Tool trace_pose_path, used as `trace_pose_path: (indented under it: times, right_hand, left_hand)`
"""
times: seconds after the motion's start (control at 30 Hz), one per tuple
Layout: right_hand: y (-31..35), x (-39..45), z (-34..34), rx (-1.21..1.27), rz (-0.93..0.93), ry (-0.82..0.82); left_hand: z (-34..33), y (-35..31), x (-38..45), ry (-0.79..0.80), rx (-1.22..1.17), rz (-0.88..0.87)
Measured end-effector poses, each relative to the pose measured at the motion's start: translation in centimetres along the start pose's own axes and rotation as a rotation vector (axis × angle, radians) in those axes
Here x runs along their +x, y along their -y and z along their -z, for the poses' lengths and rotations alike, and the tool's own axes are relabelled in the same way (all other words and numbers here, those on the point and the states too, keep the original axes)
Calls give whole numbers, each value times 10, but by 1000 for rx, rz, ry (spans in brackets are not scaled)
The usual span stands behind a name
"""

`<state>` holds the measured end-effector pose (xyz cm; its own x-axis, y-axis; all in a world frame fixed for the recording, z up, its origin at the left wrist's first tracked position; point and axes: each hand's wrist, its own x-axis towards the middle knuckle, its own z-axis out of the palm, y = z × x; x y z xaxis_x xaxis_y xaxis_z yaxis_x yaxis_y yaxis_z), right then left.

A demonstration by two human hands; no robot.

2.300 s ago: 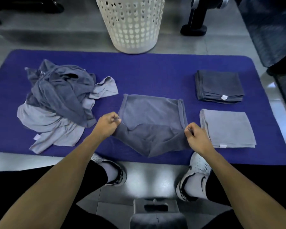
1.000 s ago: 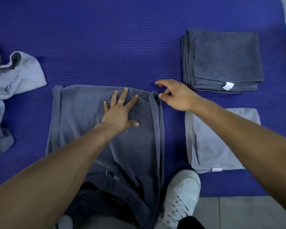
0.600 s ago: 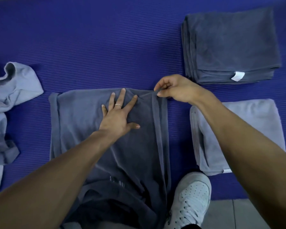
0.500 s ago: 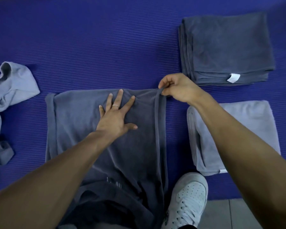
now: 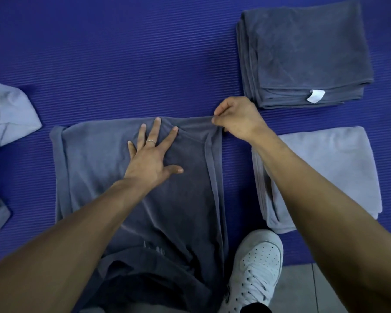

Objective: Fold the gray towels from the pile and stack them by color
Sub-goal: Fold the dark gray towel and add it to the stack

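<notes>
A dark gray towel [image 5: 95, 168] lies spread on the blue mat [image 5: 122, 64], its near end hanging off the mat's front edge toward me. My left hand [image 5: 152, 155] presses flat on its far middle with the fingers spread. My right hand [image 5: 236, 119] pinches the towel's far right corner. A folded stack of dark gray towels [image 5: 305, 53] sits at the far right. A folded light gray towel [image 5: 339, 163] lies in front of that stack, partly hidden by my right forearm.
Part of the unfolded towel pile [image 5: 7, 116] shows at the left edge of the mat. My white shoe [image 5: 255, 265] stands at the mat's front edge, beside the hanging towel. Gray floor tiles [image 5: 296, 290] show at the bottom right.
I leaned in over the mat. The left hand went from gripping a towel corner to pressing flat. The right hand reached the far right corner and pinched it.
</notes>
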<state>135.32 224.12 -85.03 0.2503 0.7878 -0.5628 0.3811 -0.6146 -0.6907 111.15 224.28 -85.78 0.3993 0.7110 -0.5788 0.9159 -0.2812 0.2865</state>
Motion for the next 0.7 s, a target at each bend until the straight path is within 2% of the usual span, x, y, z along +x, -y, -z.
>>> trace_pose_path:
  times: [0.13, 0.27, 0.4, 0.57, 0.7]
  right_hand:
    - [-2, -7, -3, 48, 26, -82]
    - [0, -9, -10, -171, 42, -33]
    - [-13, -5, 2, 46, -19, -125]
    - [-4, -18, 4, 61, 138, -220]
    - [22, -25, -12, 45, 261, -196]
  left_hand:
    - [1, -1, 1, 0, 15, 6]
    - [1, 0, 1, -1, 16, 1]
    - [0, 0, 0, -4, 10, 3]
    - [4, -1, 0, 1, 14, -7]
    - [15, 15, -4, -228, -287, -102]
